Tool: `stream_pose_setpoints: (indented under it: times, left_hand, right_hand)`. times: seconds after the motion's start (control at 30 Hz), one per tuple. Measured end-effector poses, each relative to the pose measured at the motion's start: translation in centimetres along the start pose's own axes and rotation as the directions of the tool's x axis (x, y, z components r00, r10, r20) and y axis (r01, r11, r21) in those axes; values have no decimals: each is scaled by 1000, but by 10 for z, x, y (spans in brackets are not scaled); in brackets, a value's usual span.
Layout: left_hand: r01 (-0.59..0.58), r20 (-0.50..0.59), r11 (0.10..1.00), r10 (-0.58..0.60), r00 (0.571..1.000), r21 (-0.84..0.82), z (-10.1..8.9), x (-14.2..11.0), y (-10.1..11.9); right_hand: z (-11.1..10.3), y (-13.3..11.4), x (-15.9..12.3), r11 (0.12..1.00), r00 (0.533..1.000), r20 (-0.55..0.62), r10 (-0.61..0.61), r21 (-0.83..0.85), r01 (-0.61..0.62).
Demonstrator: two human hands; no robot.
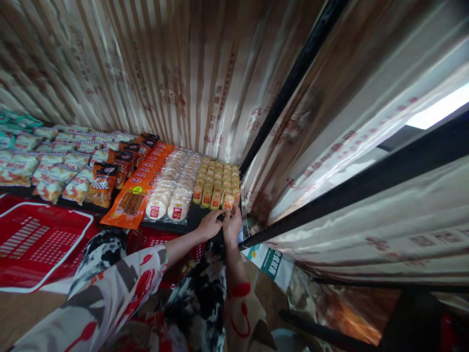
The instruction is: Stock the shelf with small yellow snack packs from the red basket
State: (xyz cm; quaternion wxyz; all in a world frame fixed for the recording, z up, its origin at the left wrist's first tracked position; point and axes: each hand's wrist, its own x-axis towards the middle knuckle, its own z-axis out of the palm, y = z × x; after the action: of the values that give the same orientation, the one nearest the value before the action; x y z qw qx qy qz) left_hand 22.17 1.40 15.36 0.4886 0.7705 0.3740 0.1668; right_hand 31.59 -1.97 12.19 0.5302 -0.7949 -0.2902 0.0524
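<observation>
One yellow pack (228, 201) — fingertip-pinched, ahead of right hand (232, 224) — left hand (210, 225), grip unclear

I'm reading a dim, brownish feed here; taking the orange packet (137, 181) as my mark, the strongest light is a blown-out white patch (437, 110) far to its right and higher up; paler light catches the curtain (366, 161) on that same side, while the curtain folds (176, 73) directly above the packet alternate sheen and brown shadow; just to its right, I see small glints on the clear wrappers (170, 183), and beyond those the yellow packs (216, 183) show, their small print too soft for me to read; far below and right of the packet, everything turns murky and smeared around an orange glow (355, 318); wide-angle stretching pulls at my edges, and the outermost corners look darkest.
</observation>
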Motion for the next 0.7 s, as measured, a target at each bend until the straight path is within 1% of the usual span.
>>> stream_pose_setpoints:
  times: [0.2,0.33,0.57,0.63,0.7]
  left_hand:
    - [-11,-19,1000,12,1000,29,0,-3,0]
    - [-14,-61,998,18,998,66,-3,-7,1]
    - [59,-160,997,-50,986,48,-12,-9,1]
    - [64,-162,996,-54,985,61,-15,-8,1]
    - [60,-142,995,-47,989,85,-17,-7,1]
  right_hand:
    - [1,3,3,999,1000,23,7,46,-8]
    - [0,5,4,998,1000,-2,-7,69,7]
    - [2,9,10,997,1000,-12,-17,79,18]
    - [4,9,12,997,1000,-14,-22,77,23]
    - [5,8,13,997,999,-19,-33,70,35]
